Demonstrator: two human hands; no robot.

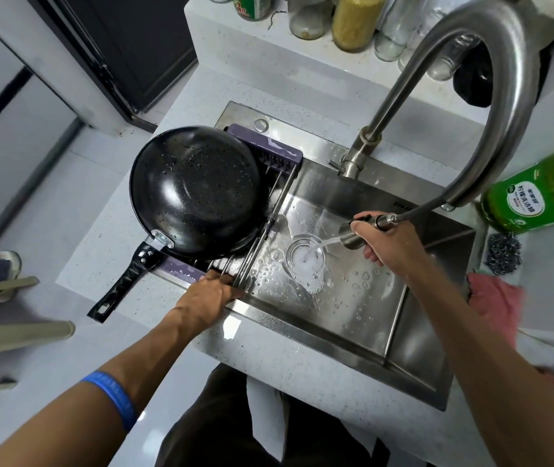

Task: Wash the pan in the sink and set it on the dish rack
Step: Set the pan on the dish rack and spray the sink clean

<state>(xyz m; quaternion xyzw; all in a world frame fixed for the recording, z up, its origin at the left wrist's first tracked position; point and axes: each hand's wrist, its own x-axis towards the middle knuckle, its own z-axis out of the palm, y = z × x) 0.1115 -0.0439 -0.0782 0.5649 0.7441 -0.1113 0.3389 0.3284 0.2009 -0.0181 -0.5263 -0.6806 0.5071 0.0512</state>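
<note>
My arms are bare to past the elbows, no sleeves showing. On my left forearm, at the lower left of the frame, sits a blue wristband (pixel 114 397) with faint lettering. Dark brown trousers (pixel 208 423) show at the bottom centre.

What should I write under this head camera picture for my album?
Washed pan sits on the dish rack while the right hand sprays the sink and the left hand rests on its edge.

Black pan (pixel 198 190), purple dish rack (pixel 279 153), green bottle (pixel 538 190).
</note>
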